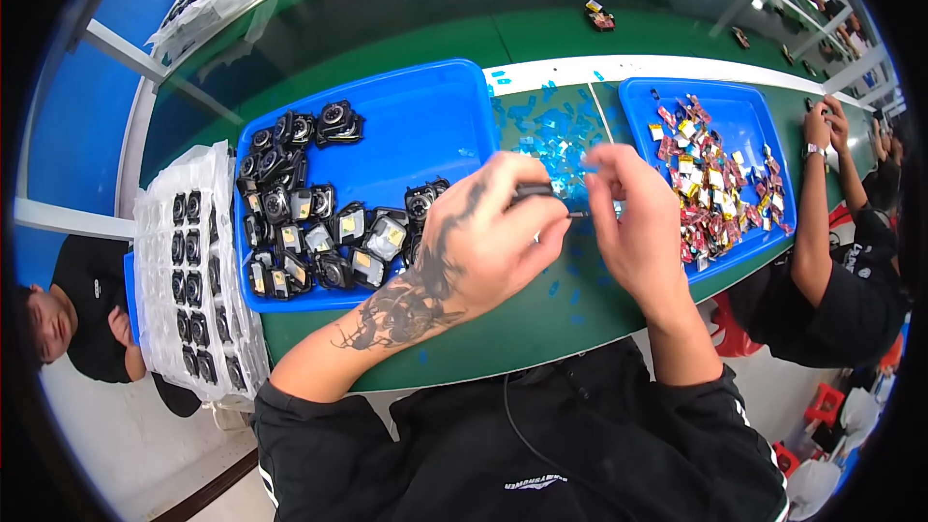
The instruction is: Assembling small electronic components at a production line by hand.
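My left hand [498, 232], on a tattooed forearm, is closed around a small black part [532, 191], mostly hidden by the fingers. A thin dark tip [578, 215] pokes out past its fingertips. My right hand [638, 227] is just to the right, its fingers half curled and apart, the fingertips a little blurred; I make out nothing held in it. Beneath and beyond both hands, many small blue film pieces [556, 130] lie scattered on the green tabletop [464, 343].
Left stands a blue tray [416, 121] of black watch cases [333, 217]. At right, another blue tray [650, 97] holds small red circuit boards with batteries [706, 174]. White packing trays [159, 271] with watch cases are stacked far left. Other people sit either side; a green conveyor belt [435, 29] runs behind.
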The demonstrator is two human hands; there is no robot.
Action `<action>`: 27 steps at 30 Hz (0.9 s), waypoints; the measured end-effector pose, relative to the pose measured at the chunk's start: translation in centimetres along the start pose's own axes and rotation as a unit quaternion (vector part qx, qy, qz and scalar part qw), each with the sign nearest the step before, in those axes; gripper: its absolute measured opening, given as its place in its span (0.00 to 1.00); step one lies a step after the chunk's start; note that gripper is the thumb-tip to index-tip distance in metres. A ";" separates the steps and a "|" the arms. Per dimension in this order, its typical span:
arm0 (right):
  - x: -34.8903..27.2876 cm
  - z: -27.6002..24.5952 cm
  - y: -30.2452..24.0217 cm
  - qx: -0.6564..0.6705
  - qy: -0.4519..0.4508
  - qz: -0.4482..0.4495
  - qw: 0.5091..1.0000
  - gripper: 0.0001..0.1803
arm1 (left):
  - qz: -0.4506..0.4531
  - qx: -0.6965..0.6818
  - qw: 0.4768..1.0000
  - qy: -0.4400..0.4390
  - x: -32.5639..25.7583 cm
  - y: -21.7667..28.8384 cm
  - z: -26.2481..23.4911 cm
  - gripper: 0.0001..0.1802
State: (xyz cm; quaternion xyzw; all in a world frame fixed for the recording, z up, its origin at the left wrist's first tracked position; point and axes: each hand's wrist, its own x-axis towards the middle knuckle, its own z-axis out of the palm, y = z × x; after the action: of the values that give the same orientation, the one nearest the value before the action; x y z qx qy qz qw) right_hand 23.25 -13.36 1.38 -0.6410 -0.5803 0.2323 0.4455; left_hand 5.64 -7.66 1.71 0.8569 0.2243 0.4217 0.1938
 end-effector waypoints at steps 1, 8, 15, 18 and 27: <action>0.1 -0.1 0.2 -0.010 -0.004 -0.027 1.000 0.04 | -0.082 -0.048 0.995 0.003 0.0 0.4 -0.1 0.08; -0.7 0.1 -0.8 0.162 -0.005 -0.069 0.984 0.07 | -0.273 -0.279 0.920 -0.033 -0.2 0.6 0.0 0.07; -0.8 -0.8 -1.7 0.113 0.001 -0.063 0.992 0.07 | -0.293 -0.541 0.788 0.017 0.0 0.3 0.3 0.30; 0.0 -0.3 -3.0 0.073 -0.009 -0.058 0.996 0.09 | -0.284 -0.501 0.818 -0.014 0.0 0.9 -0.1 0.30; 0.1 0.3 -4.5 0.032 0.012 -0.023 0.999 0.10 | -0.266 -0.459 0.846 -0.058 -0.1 1.1 -0.3 0.31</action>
State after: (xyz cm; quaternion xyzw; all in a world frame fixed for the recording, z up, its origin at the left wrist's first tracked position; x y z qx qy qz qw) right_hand 20.62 -13.49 4.98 -0.6160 -0.5817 0.2329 0.4775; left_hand 5.62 -8.62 2.39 0.6004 0.2128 0.3580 0.6826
